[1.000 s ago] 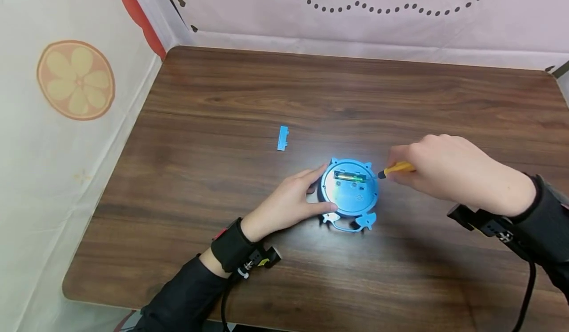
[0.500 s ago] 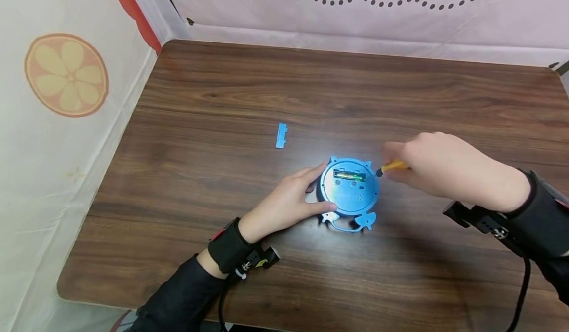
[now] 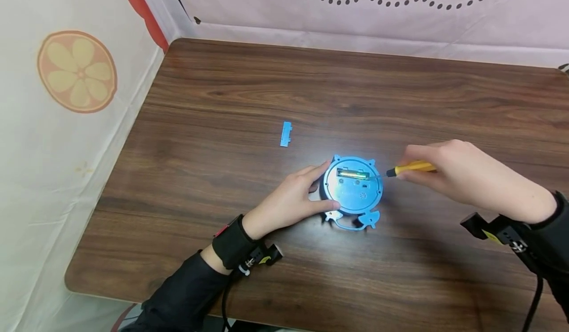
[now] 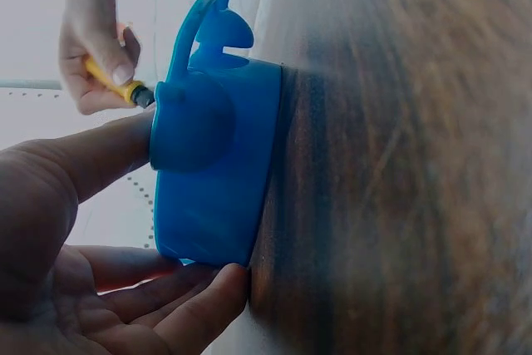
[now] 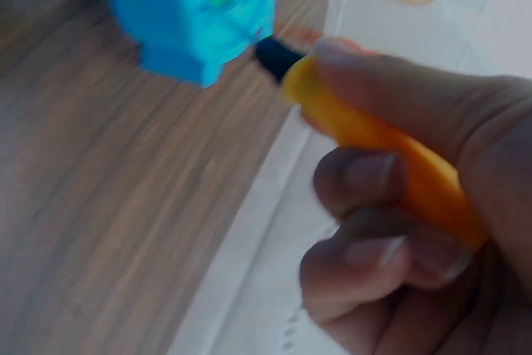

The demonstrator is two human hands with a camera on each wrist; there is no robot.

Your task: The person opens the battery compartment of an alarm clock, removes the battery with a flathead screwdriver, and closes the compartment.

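Observation:
A round blue alarm clock (image 3: pixel 353 198) lies face down on the table, its back with an uncovered battery slot facing up. A green battery (image 3: pixel 352 174) sits in that slot. My left hand (image 3: pixel 295 198) holds the clock by its left side, thumb on the lower rim and fingers at the upper edge. In my right hand (image 3: pixel 462 174) is a yellow screwdriver (image 3: pixel 418 166) with a black collar, its thin shaft reaching the battery's right end. The right wrist view shows the thumb and curled fingers round the handle (image 5: pixel 374 139).
A small blue battery cover (image 3: pixel 286 134) lies on the brown wooden table (image 3: pixel 213 159), up and left of the clock. Pale printed cloth (image 3: pixel 378 20) hangs behind the table and along its left side. Black cables trail from both wrists.
My right hand has drawn back a little to the right with the screwdriver, and more of its handle and shaft shows. My left hand stays on the clock. The head view has shifted slightly.

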